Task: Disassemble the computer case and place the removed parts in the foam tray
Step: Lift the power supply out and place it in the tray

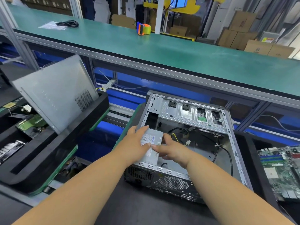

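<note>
An open grey computer case (230, 133) lies on its side in front of me, its inside showing loose cables (224, 151) and a drive cage. In its near left corner sits a silver power supply (153, 148) with a white label. My left hand (136, 143) grips the supply's left side, thumb on the label. My right hand (173, 150) holds its right side, fingers curled around the edge. A black foam tray (68, 138) stands at the left, with the removed metal side panel (55, 91) leaning in it.
A green motherboard (282, 169) lies in another black tray at the right. A long green shelf (162, 51) runs above and behind the case, carrying an orange tape dispenser (143, 29) and a black cable (68, 23). More boards lie in the far left tray (29, 124).
</note>
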The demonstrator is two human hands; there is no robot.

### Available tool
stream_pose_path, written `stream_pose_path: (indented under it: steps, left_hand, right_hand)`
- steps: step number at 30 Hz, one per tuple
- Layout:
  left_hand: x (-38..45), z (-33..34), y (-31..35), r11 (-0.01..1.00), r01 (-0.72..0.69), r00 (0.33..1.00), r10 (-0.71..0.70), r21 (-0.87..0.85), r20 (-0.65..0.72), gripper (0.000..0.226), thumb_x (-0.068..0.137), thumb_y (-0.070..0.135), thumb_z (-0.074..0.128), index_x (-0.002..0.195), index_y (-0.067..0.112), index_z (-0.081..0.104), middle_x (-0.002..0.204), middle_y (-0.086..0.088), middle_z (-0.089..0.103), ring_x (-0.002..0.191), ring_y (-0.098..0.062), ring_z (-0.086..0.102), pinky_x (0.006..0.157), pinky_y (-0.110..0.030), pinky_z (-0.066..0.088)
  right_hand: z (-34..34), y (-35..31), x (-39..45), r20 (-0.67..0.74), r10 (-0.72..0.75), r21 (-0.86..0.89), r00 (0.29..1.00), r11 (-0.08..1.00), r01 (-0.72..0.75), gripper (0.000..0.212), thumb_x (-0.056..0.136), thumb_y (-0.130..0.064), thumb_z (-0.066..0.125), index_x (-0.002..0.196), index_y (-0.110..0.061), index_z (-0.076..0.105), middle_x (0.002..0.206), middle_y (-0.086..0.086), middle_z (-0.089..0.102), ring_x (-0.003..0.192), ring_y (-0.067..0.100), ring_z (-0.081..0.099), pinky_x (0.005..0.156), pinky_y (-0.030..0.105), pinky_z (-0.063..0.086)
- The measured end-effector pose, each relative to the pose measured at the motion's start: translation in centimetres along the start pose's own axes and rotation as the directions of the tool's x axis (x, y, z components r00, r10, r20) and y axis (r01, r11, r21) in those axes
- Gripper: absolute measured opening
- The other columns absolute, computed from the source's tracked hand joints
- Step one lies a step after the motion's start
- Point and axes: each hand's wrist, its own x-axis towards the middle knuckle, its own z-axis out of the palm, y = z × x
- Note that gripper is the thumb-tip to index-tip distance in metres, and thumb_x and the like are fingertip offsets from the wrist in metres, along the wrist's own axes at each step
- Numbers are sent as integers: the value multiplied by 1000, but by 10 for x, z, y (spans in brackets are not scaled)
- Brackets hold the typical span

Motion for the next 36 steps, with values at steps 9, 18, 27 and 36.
stream_pose_path:
  steps: [9, 18, 27, 36]
  left_hand:
    - [5, -1, -1, 994, 14, 1000, -13, -106, 15, 65, 94, 37, 59, 148, 49, 26, 158, 12, 12, 139, -18, 33, 110, -33, 36]
    - [-13, -11, -21, 812, -91, 995, 55, -576, -80, 46, 94, 36, 60, 136, 49, 48, 142, 15, 44, 127, 0, 45, 107, -29, 38]
    - [-65, -15, -78, 885, -451, 888, 432, -113, -160, 52, 91, 24, 49, 142, 34, 46, 151, 15, 37, 142, -3, 28, 120, -38, 22]
    - [-78, -6, -80, 826, -480, 839, 531, 296, -122, 91, 79, 28, 79, 153, 30, 25, 163, 17, 3, 150, -6, 2, 121, -31, 12]
  right_hand:
    - [4, -1, 1, -39, -23, 27, 999, 999, 24, 54, 91, -35, 68, 135, -23, 39, 128, 3, 58, 118, 31, 60, 101, 44, 48]
    - [7, -6, -13, -264, -95, -263, 960, 964, 23, 73, 84, -51, 71, 144, -23, 39, 135, -11, 53, 110, 11, 58, 98, 35, 44]
    - [46, -1, -63, -287, -448, -731, 847, 674, 109, 38, 102, -47, 33, 132, -29, 49, 129, 3, 54, 111, 24, 56, 88, 40, 47]
    - [58, 19, -65, -181, -556, -946, 811, 325, 12, 74, 89, -64, 46, 152, -28, 29, 116, 0, 67, 103, 28, 64, 67, 32, 40]
